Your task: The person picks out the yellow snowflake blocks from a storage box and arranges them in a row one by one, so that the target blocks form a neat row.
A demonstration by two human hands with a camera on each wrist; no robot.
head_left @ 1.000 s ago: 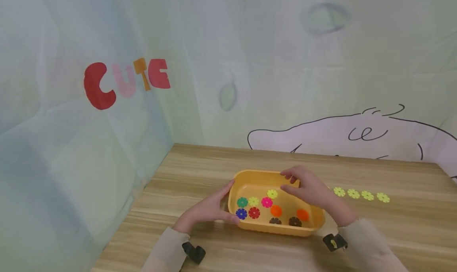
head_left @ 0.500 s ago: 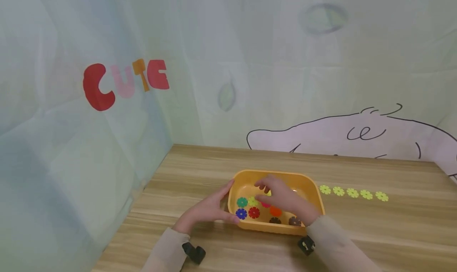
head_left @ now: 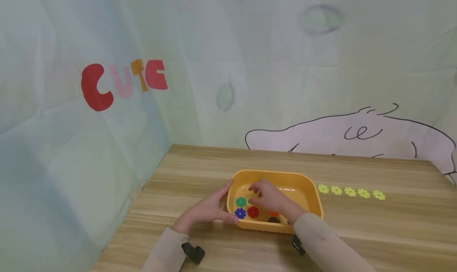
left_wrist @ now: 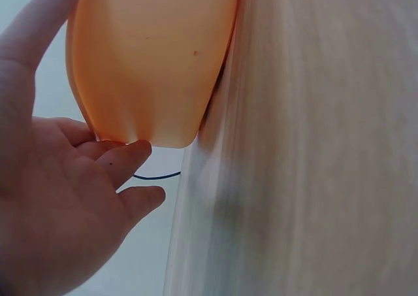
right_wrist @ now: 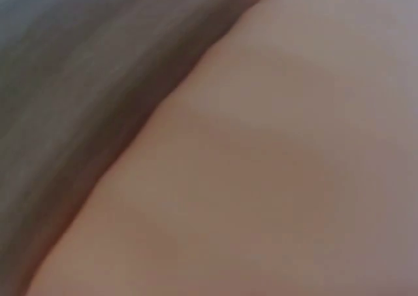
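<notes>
A yellow-orange plastic tray (head_left: 301,181) stands on the table with notched plastic discs inside. My left hand (head_left: 205,210) holds the tray's left end, thumb along the near side and fingers at the far corner. In the left wrist view, bent fingers (left_wrist: 134,159) touch the tray's end wall. My right hand (head_left: 269,198) reaches into the tray, thumb and fingers apart, over a mostly hidden yellow disc. Beside it lie a green disc (head_left: 240,202), a blue disc (head_left: 240,213) and a red disc (head_left: 253,212). An orange disc (head_left: 274,214) and a dark brown disc (head_left: 273,220) are partly covered.
A row of several yellow discs (head_left: 350,191) lies on the wooden table (head_left: 385,232) to the right of the tray. Fabric walls (head_left: 192,33) with cut-out letters and a drawn animal stand behind and to the left. The right wrist view is mostly blurred skin.
My right hand has moved left from the tray's far right side to above the discs at its left, covering several of them. The left hand has kept its hold on the tray.
</notes>
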